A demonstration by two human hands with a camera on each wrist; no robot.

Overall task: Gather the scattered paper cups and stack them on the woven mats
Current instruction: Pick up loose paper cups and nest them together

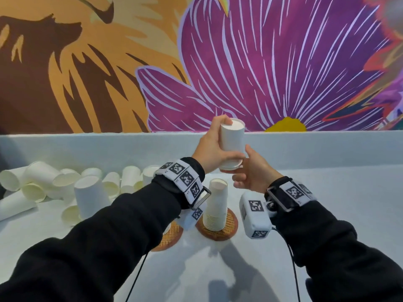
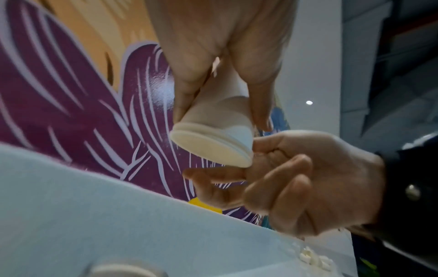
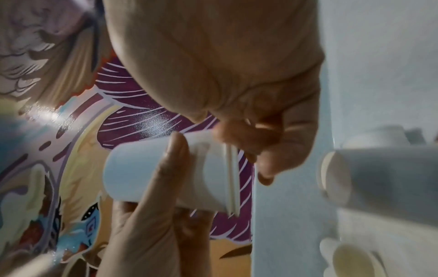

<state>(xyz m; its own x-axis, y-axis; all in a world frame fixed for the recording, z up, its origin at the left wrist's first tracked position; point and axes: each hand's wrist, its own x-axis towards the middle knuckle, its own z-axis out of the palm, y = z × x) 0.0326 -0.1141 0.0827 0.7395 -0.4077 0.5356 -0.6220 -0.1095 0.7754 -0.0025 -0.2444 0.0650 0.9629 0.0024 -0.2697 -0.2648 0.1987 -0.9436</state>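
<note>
— Nearest the body?
— Inverted cup stack (image 1: 215, 205) on a woven mat (image 1: 231, 229); second mat (image 1: 172, 236) half hidden by a sleeve.
— Above that?
— Held cups (image 1: 231, 147), mouth down, gripped by left hand (image 1: 212, 149); right hand (image 1: 254, 171) pinching the rims.
— Further left?
— Scattered cups (image 1: 54, 184), tumbled on the table (image 1: 327, 192).

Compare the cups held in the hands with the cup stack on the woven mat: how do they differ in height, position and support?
The held cups are in the air, gripped by the left hand with the right hand at their rim; the cup stack stands on a woven mat. The held cups show only about two rims, while the stack shows many rims and is taller. Both are white paper, mouth down.
</note>
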